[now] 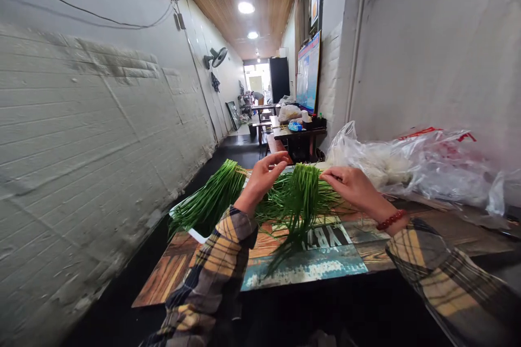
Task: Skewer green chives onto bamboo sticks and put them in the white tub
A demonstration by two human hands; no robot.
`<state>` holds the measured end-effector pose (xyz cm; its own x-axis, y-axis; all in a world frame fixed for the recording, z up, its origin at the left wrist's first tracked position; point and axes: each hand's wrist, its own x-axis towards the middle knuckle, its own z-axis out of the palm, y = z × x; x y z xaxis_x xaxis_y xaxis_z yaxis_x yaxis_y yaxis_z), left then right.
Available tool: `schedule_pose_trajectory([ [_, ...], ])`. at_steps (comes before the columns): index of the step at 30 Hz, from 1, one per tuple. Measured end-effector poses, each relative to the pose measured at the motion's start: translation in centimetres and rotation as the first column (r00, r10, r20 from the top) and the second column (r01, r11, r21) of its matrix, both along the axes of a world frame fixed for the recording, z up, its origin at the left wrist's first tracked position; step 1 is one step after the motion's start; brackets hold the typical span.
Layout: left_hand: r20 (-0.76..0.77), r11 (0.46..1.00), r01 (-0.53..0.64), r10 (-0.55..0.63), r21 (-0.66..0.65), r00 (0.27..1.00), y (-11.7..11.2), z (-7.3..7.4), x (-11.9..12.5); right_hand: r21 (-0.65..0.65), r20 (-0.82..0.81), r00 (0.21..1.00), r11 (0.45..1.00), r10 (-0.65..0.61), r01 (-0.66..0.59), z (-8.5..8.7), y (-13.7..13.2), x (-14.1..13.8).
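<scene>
Between my two hands a bunch of long green chives [305, 187] hangs with its cut ends lined up at the top and its leaves drooping toward me. At its right edge, my right hand [353, 187] is closed in a pinch; what exactly lies between the fingertips is too small to see. My left hand [264, 176] is just left of the bunch, fingers stretched and apart, with nothing visible in it. Another chive bunch [211, 195], with thin wooden sticks at its cut ends, rests on a white tray [198, 236]. Loose chives [277, 200] lie behind my left hand.
The wood-patterned table [163, 276] stretches in front of me. Crumpled clear plastic bags [439, 168] cover its back right side. A brick wall [101, 135] runs along the left. Farther off stand another table [280, 130], a wall fan [215, 58] and a bending person [258, 96].
</scene>
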<state>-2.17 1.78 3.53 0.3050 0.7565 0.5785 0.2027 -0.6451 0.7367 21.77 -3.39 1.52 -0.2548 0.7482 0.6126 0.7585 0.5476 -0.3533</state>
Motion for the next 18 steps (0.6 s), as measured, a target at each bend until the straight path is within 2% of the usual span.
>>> schedule_pose_trajectory([
  [2,-0.194,0.987,-0.005,0.036,0.158,0.98,0.2,1.8,0.2,0.039,0.055,0.998,0.999,-0.02,0.018,0.5,0.0,-0.1],
  [4,-0.412,0.965,0.09,0.021,0.247,0.911,0.3,3.1,1.0,0.069,0.101,0.994,0.997,-0.027,0.02,0.9,-0.2,-0.4],
  [8,-0.688,0.946,0.229,-0.008,0.23,0.726,0.5,4.0,2.9,0.05,0.157,0.988,0.999,0.001,-0.009,0.8,-0.6,-0.6],
  [10,-0.757,0.95,0.258,-0.035,0.178,0.652,0.6,4.0,3.7,0.042,0.173,0.985,0.999,-0.001,-0.006,0.4,-0.6,-0.4],
  [12,-0.789,0.95,0.285,-0.08,0.124,0.609,0.7,3.9,4.3,0.034,0.188,0.982,0.999,-0.004,-0.002,0.1,-0.5,-0.1],
  [14,-0.789,0.946,0.312,-0.124,0.09,0.602,0.7,3.7,4.8,0.017,0.201,0.98,1.0,-0.004,0.0,-0.2,-0.4,0.2],
  [18,-0.746,0.938,0.338,-0.172,0.075,0.643,0.7,2.6,5.6,0.003,0.22,0.976,1.0,-0.006,0.006,-0.7,-0.4,0.5],
])
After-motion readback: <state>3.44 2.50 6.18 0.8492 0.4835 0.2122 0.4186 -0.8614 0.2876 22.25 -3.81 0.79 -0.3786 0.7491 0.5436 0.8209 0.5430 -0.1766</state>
